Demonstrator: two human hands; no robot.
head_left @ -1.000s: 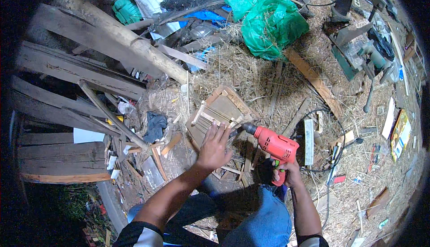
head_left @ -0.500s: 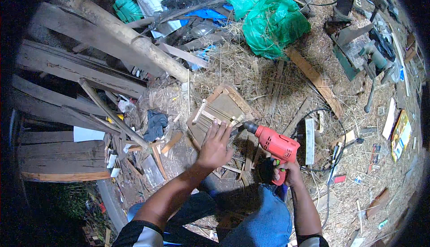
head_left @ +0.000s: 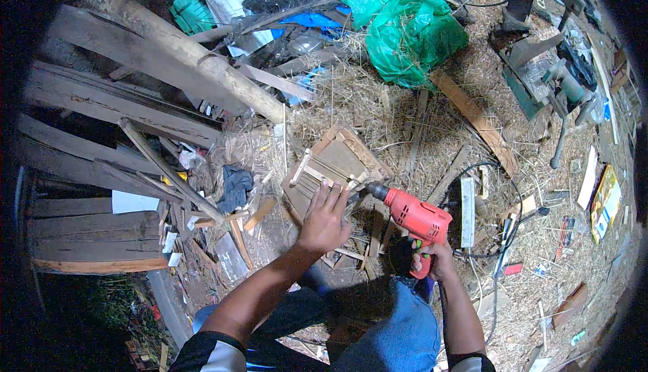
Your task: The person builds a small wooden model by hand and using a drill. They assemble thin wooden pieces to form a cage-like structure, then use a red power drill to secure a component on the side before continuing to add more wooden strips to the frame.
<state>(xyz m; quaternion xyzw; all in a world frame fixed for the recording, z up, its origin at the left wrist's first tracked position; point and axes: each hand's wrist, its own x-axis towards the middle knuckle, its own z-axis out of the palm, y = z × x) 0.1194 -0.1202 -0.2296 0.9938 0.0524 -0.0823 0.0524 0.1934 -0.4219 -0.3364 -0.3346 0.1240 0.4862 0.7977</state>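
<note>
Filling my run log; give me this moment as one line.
left hand: over wooden panel; right hand: gripping red drill; drill: nose toward panel; beyond: green plastic bag

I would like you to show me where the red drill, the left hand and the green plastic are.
Red drill (head_left: 417, 217): head view, on the red body.
Left hand (head_left: 324, 225): head view, on the back of the hand.
Green plastic (head_left: 413, 40): head view, on its crumpled middle.

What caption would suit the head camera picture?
Left hand laid over a wooden panel, right hand holding a red power drill.
</note>
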